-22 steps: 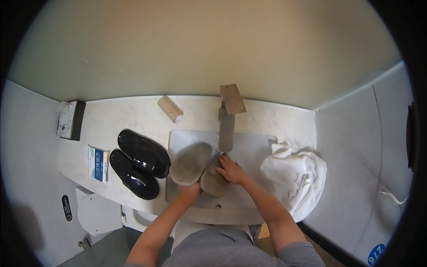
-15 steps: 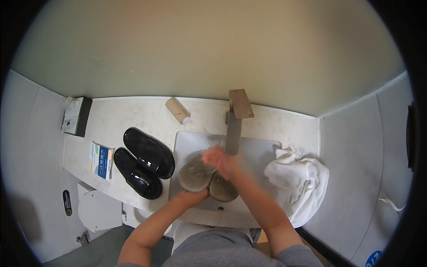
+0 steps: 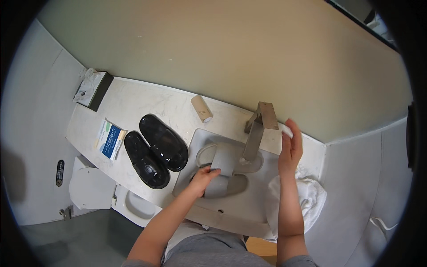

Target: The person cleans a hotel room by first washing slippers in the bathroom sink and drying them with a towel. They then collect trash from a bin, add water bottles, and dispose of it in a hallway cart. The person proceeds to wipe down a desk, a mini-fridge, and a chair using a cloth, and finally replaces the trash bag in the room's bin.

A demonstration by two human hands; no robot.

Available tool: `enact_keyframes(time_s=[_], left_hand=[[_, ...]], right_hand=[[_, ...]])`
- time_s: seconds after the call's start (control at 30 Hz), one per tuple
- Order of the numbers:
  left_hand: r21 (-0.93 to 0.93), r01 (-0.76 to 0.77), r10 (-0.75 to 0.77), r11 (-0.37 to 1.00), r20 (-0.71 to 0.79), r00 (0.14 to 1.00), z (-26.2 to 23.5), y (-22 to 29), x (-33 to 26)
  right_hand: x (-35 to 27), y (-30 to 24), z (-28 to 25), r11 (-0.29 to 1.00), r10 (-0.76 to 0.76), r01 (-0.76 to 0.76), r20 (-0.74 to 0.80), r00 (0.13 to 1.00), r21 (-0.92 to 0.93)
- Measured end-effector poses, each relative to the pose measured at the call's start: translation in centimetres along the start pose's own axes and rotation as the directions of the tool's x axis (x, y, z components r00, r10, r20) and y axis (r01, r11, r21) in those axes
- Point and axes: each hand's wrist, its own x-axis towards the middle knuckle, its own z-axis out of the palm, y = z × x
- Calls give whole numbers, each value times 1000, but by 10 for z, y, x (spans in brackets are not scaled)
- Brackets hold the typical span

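Observation:
In the sink, two grey slippers lie side by side with their straps up. My left hand is closed around them at the near left, its thumb over a strap. The far slipper reaches under the spout of the metal tap. Raised to the right of the tap, my right hand pinches a small white object between its fingers; its kind cannot be made out.
Left of the sink stand two shiny black slippers, with a blue and white packet beyond them. A cardboard roll and a tissue box sit farther back. A white towel drapes at right; a toilet is lower left.
The grey slippers have turned from soles showing to straps up. My right hand has left them and moved right past the tap, where a white object shows in its fingers. The view has tilted.

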Motion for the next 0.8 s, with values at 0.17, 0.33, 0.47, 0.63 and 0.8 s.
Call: enact_keyframes(time_s=[0.17,0.33,0.47,0.63,0.8], left_hand=[[-141,220,-202,965,132,971,23,11,57],[-99,173,-128,980,352,927,17,4,78],[-242,172,-88,955,322,943,13,-30,83],[-626,-12,63,780,59,996,41,-47,27],[-826,-96,222,556,36,974,47,-104,30]], right_hand=[[28,-45,4,955,-161,233,338,927,-184],[9,-46,7,826,-271,411,369,889,-385],[-12,-59,22,562,-339,651,576,744,-510],[-56,-83,143,750,-452,658,782,429,72],[-91,-101,260,593,-325,803,930,172,59]])
